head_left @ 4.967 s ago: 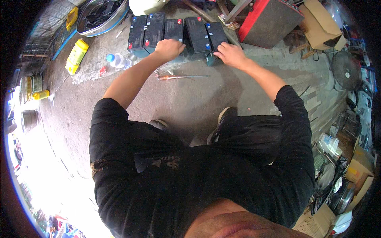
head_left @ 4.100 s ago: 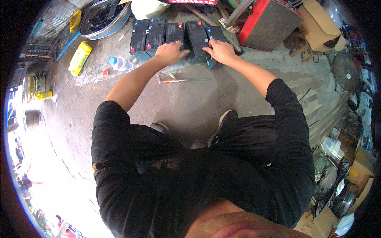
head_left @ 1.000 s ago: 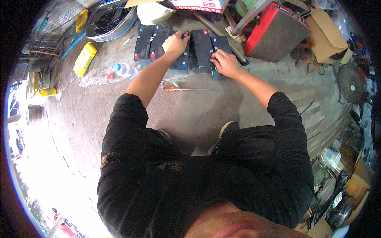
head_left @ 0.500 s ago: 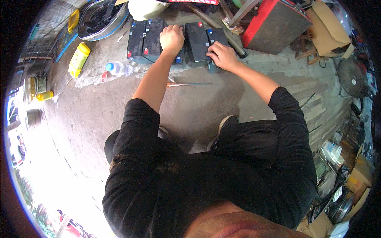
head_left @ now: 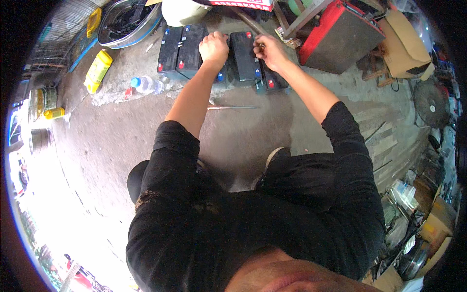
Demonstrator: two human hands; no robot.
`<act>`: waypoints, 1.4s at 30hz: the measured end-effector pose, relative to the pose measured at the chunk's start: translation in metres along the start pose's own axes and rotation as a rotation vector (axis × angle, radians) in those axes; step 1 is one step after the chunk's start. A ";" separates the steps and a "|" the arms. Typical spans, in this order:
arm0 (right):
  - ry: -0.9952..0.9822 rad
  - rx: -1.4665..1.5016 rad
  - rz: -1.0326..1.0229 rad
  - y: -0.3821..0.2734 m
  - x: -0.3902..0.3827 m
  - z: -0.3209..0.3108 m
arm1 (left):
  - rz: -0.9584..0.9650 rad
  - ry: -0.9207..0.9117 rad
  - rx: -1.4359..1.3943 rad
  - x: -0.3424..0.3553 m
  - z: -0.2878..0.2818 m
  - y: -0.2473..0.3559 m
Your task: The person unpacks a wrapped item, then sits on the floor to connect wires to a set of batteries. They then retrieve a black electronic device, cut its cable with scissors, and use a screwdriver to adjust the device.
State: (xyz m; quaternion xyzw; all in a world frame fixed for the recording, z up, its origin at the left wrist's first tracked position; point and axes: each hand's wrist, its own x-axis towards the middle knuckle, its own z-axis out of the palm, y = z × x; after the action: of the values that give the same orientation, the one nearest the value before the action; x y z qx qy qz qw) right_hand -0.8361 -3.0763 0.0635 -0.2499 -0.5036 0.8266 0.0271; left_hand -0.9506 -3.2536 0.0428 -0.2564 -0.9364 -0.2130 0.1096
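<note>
Several black block batteries with red and blue terminals stand in a row on the floor ahead of me. At the row's left are two batteries, one (head_left: pixel 169 51) outermost and one (head_left: pixel 190 48) beside it. My left hand (head_left: pixel 214 47) rests over the middle of the row, its fingers curled down and the tips hidden. To its right stands another battery (head_left: pixel 243 56). My right hand (head_left: pixel 271 50) is above the rightmost battery (head_left: pixel 275 82), fingers bent into a pinch. What lies between those fingers is too small to tell. On the floor nearer me is a thin rod (head_left: pixel 232 107).
To the left are a water bottle (head_left: pixel 147 85), a yellow bottle (head_left: pixel 98 71) and a metal-rimmed basin (head_left: pixel 129 24). A red-edged dark case (head_left: pixel 338 39), a cardboard box (head_left: pixel 404 44) and a fan (head_left: pixel 432 100) stand to the right. A pipe (head_left: pixel 248 19) lies behind the batteries.
My right hand has moved away from me and up from the near end of the right-hand batteries, uncovering terminals there. My left hand has kept its place on the row.
</note>
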 end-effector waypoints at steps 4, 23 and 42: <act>0.328 -1.330 -0.762 -0.008 0.015 0.026 | -0.027 0.001 0.036 0.001 -0.006 0.003; 0.359 -1.369 -0.793 0.007 0.025 0.020 | 0.045 0.055 -0.206 -0.003 -0.005 -0.012; 0.400 -1.452 -0.750 0.009 0.028 0.022 | -0.024 0.027 -0.154 -0.002 -0.011 -0.005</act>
State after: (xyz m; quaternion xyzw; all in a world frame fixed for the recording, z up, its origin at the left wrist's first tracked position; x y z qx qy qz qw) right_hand -0.8684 -3.0900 0.0532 -0.1633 -0.9457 0.1735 0.2211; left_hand -0.9506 -3.2631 0.0498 -0.2500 -0.9186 -0.2892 0.0998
